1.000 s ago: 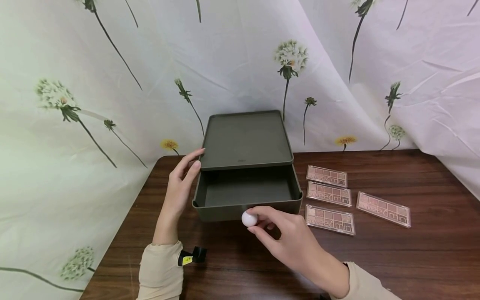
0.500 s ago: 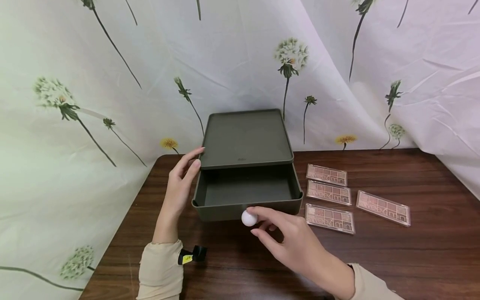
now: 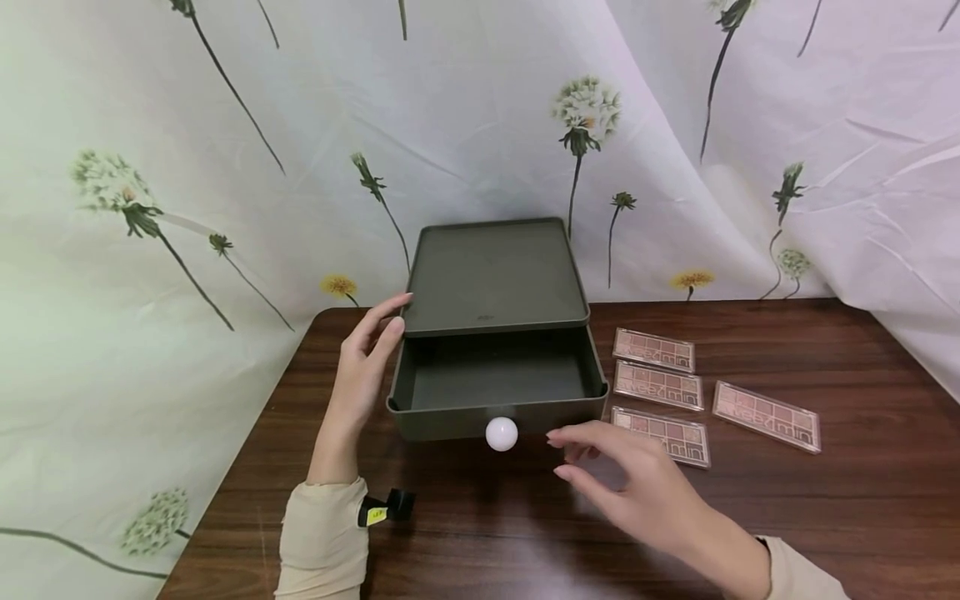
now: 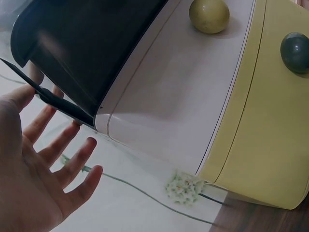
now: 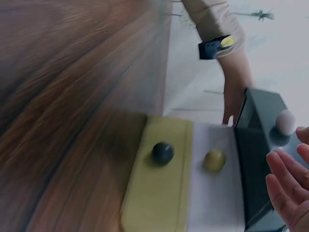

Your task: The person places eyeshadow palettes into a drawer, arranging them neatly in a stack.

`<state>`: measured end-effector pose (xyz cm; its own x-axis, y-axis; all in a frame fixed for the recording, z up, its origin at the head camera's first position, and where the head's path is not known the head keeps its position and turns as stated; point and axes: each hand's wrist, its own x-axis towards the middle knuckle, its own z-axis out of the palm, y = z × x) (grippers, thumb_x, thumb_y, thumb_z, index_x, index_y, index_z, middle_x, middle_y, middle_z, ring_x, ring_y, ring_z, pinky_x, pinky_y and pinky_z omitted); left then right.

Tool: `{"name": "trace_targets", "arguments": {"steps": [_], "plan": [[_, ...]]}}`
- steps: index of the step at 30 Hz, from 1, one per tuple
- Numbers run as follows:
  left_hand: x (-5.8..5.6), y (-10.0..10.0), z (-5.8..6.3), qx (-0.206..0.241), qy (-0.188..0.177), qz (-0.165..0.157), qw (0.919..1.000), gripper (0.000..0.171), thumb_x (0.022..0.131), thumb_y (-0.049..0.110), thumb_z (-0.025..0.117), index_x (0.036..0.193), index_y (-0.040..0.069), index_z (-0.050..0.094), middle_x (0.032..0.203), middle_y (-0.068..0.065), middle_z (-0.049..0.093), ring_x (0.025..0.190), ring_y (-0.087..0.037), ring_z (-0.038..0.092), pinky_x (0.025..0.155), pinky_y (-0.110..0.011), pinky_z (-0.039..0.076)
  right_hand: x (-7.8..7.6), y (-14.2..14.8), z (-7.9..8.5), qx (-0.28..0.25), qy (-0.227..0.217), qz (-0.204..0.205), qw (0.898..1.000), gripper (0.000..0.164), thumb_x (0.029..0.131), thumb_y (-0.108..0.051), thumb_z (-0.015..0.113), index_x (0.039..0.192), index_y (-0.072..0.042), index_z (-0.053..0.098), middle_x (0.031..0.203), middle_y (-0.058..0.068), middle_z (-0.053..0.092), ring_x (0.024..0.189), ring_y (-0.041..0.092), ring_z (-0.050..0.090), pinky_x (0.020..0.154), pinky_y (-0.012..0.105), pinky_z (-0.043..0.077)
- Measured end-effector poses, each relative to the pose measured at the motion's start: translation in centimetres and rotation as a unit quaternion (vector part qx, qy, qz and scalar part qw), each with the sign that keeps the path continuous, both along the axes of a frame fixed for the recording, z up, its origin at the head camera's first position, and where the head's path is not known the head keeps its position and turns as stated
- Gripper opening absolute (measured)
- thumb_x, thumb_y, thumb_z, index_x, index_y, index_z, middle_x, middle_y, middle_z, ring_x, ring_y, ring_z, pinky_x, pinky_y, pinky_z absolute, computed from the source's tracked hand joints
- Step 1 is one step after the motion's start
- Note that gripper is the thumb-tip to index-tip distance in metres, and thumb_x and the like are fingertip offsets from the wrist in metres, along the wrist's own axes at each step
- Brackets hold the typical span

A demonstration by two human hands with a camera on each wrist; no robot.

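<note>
A small chest of drawers (image 3: 495, 271) stands on the table, its dark green top drawer (image 3: 442, 423) pulled out and nothing visible inside. The drawer's round white knob (image 3: 502, 434) is free of any hand. Just right of that knob, my right hand (image 3: 637, 483) hovers with relaxed, slightly bent fingers, touching nothing. My left hand (image 3: 358, 371) rests against the chest's left side near the top edge; in the left wrist view its fingers (image 4: 72, 169) are spread. Lower down are a white drawer (image 4: 164, 87) with a yellow knob (image 4: 209, 15) and a yellow drawer (image 4: 265, 130) with a dark knob (image 4: 295, 53).
Several eyeshadow palettes (image 3: 658, 385) in clear cases lie flat right of the chest, one behind the right hand. The wooden table (image 3: 862, 517) ends at a flower-printed cloth (image 3: 480, 125) behind the chest. A black strap (image 3: 386, 510) is on the left sleeve.
My right hand has let go of the white knob and moved right, away from it. The drawer stays pulled out, and my left hand keeps its place on the chest's side.
</note>
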<state>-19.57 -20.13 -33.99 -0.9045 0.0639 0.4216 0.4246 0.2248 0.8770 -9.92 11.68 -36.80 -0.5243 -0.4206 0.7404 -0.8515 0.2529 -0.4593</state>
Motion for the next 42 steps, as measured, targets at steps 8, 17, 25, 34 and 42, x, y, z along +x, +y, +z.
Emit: {"name": "trace_targets", "arguments": {"steps": [8, 17, 25, 34, 42], "plan": [[0.0, 0.1, 0.0, 0.0, 0.002, -0.003, 1.0, 0.038, 0.106, 0.022, 0.049, 0.142, 0.014, 0.055, 0.145, 0.003, 0.049, 0.12, -0.015, 0.049, 0.098, -0.027, 0.039, -0.4, 3.3, -1.3, 0.016, -0.017, -0.017, 1.0, 0.024, 0.096, -0.025, 0.068, 0.114, -0.008, 0.07, 0.106, 0.002, 0.072, 0.09, 0.009, 0.066, 0.084, 0.018, 0.048], [0.0, 0.1, 0.0, 0.002, 0.007, -0.003, 1.0, 0.037, 0.105, 0.021, 0.05, 0.142, 0.014, 0.056, 0.145, 0.003, 0.05, 0.119, -0.016, 0.05, 0.097, -0.027, 0.039, -1.4, 7.0, -2.8, 0.075, -0.088, -0.061, 0.991, 0.044, 0.077, 0.002, 0.081, 0.112, -0.021, 0.07, 0.105, -0.012, 0.069, 0.088, 0.005, 0.063, 0.077, 0.02, 0.049], [0.0, 0.2, -0.1, 0.001, 0.004, -0.002, 1.0, 0.038, 0.105, 0.023, 0.05, 0.142, 0.015, 0.056, 0.145, 0.004, 0.05, 0.119, -0.016, 0.049, 0.097, -0.028, 0.039, -3.2, 9.7, -4.1, 0.113, -0.131, -0.08, 0.982, 0.035, 0.08, -0.007, 0.082, 0.111, -0.018, 0.07, 0.102, -0.005, 0.071, 0.092, 0.01, 0.064, 0.081, 0.021, 0.048], [-0.1, 0.1, -0.2, 0.002, 0.005, -0.001, 1.0, 0.037, 0.105, 0.022, 0.05, 0.141, 0.014, 0.056, 0.144, 0.004, 0.051, 0.117, -0.016, 0.05, 0.097, -0.029, 0.039, -5.4, 12.7, -6.0, 0.208, -0.121, -0.098, 0.966, 0.046, 0.072, -0.014, 0.088, 0.113, -0.013, 0.069, 0.109, -0.006, 0.067, 0.1, 0.011, 0.061, 0.083, 0.035, 0.052], [0.0, 0.0, -0.2, 0.004, 0.008, 0.001, 1.0, 0.037, 0.106, 0.021, 0.049, 0.141, 0.014, 0.057, 0.145, 0.003, 0.051, 0.116, -0.016, 0.05, 0.097, -0.029, 0.038, -6.6, 14.2, -6.4, 0.254, -0.135, -0.102, 0.952, 0.06, 0.068, -0.027, 0.091, 0.12, -0.012, 0.066, 0.113, -0.002, 0.06, 0.1, 0.017, 0.058, 0.083, 0.044, 0.05]]}}
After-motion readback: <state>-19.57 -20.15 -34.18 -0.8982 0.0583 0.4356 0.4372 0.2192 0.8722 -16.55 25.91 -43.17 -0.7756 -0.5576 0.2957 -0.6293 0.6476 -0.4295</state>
